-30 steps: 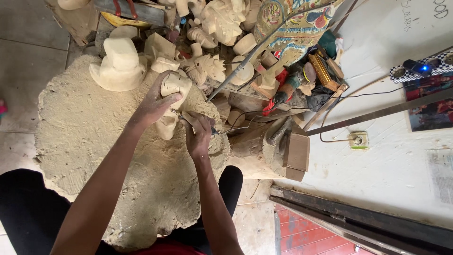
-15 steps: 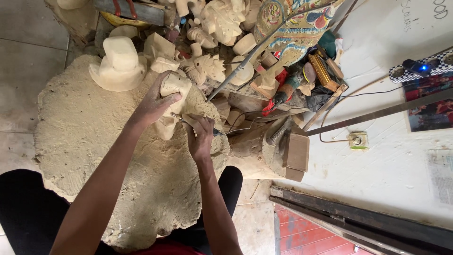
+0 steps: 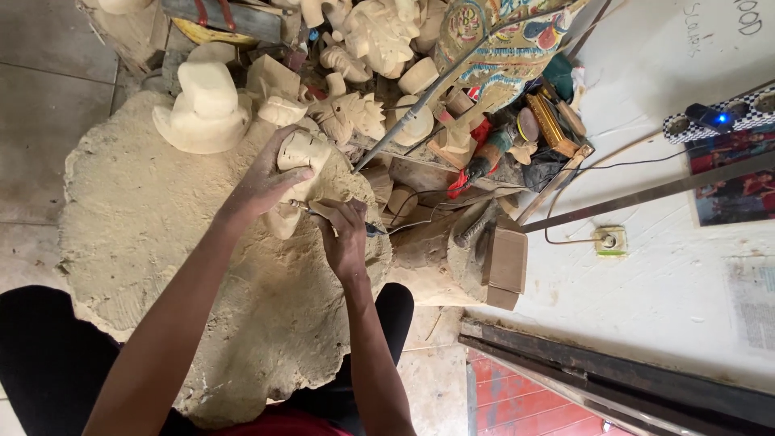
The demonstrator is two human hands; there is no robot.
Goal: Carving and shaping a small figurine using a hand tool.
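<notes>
At the right edge, on the white wall (image 3: pixel 646 307), hangs a rectangular picture (image 3: pixel 739 190) in dark reds and blues, and lower down a pale sheet of printed paper (image 3: pixel 755 303); a small square socket plate (image 3: pixel 609 240) sits below a thin cable, and handwriting in dark strokes shows at the top right corner. A plain brown rectangular box (image 3: pixel 504 262) stands by the base of the worktop clutter, and a brightly painted carved panel (image 3: pixel 504 36) in yellow, blue and red leans at the top among pale unpainted carvings. The left hand (image 3: pixel 266 182) reaches forward with the arm stretched long from the lower left, palm down, fingers wrapped over the top of a pale wooden carving (image 3: pixel 300 161) and clamped on it, thumb pressed at its side. The carving rests on the rough, sawdust-coloured slab (image 3: pixel 161 242) that serves as the worktop, near its far right edge, just in front of a larger hat-shaped pale carving (image 3: pixel 206 109). The right hand (image 3: pixel 345 242) comes up from below with the wrist bent, closed around a thin carving tool (image 3: pixel 319 212) whose tip meets the lower part of the held carving; the two hands lie close together, almost touching. Compared with the frame half a second before, both hands hold much the same place, the left grip unchanged, the right hand only slightly shifted along the carving.
</notes>
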